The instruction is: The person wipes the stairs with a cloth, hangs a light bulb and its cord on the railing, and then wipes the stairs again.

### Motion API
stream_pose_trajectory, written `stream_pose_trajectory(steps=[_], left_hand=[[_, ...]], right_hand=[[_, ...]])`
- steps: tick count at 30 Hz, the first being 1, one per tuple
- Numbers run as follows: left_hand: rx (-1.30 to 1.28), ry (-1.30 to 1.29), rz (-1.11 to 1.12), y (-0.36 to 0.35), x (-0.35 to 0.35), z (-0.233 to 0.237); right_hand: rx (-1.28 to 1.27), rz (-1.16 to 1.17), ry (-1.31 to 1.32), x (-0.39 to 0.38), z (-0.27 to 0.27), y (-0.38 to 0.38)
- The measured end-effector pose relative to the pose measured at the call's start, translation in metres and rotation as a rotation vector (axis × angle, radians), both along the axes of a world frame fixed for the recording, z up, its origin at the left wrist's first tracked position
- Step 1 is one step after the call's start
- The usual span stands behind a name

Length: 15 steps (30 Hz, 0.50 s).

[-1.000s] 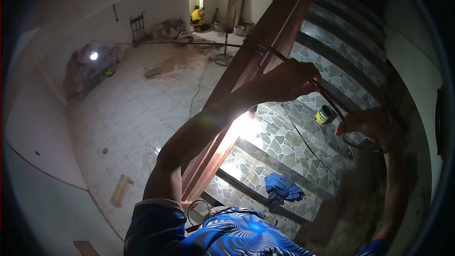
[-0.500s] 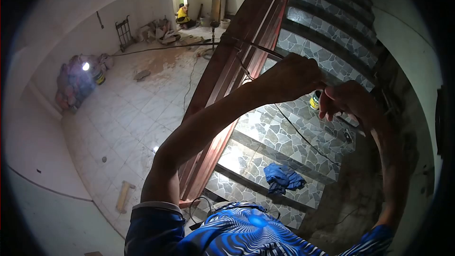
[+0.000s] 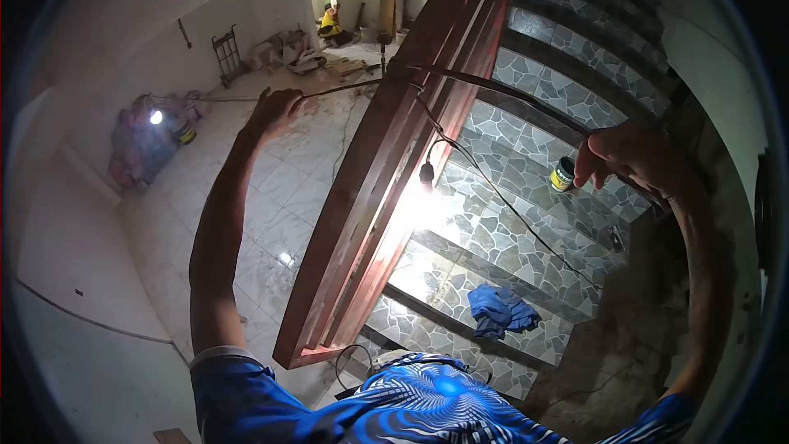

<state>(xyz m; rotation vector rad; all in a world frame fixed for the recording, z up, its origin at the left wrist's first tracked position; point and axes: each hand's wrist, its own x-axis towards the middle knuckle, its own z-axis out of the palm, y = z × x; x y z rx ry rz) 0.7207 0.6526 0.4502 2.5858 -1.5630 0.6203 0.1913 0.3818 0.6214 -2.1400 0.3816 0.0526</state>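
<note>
A dark cable [image 3: 501, 90] runs across the top of a slanted red-brown wooden frame [image 3: 386, 173] beside a stone-tiled staircase. My left hand [image 3: 275, 109] is stretched out to the left of the frame and closed on the cable's left stretch. To the right, over the stairs, my right hand [image 3: 629, 156] grips the same cable. A lamp socket with a lit bulb [image 3: 426, 177] hangs from the cable by the frame.
A blue cloth [image 3: 499, 311] lies on a lower step and a small paint can [image 3: 563, 174] stands higher up. Far across the tiled floor a person in yellow [image 3: 331, 25] crouches near boards and rubble. A hand truck [image 3: 224, 53] leans on the left wall.
My left hand has swung from in front of the frame, near my right hand, far out to the left along the cable. The hanging bulb has come into view.
</note>
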Motion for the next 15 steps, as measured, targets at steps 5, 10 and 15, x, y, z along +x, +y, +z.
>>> stream_pose_trajectory(steps=[5,10,15], left_hand=[[-0.118,-0.106,-0.180,-0.014,-0.018,0.024],[-0.244,-0.313,-0.396,-0.047,-0.044,0.071],[-0.197,-0.528,-0.528,-0.065,-0.056,0.092]], right_hand=[[0.041,0.087,-0.131,-0.022,0.005,-0.013],[-0.007,0.048,-0.157,-0.049,0.015,-0.003],[-0.059,-0.009,-0.076,-0.072,0.019,-0.007]])
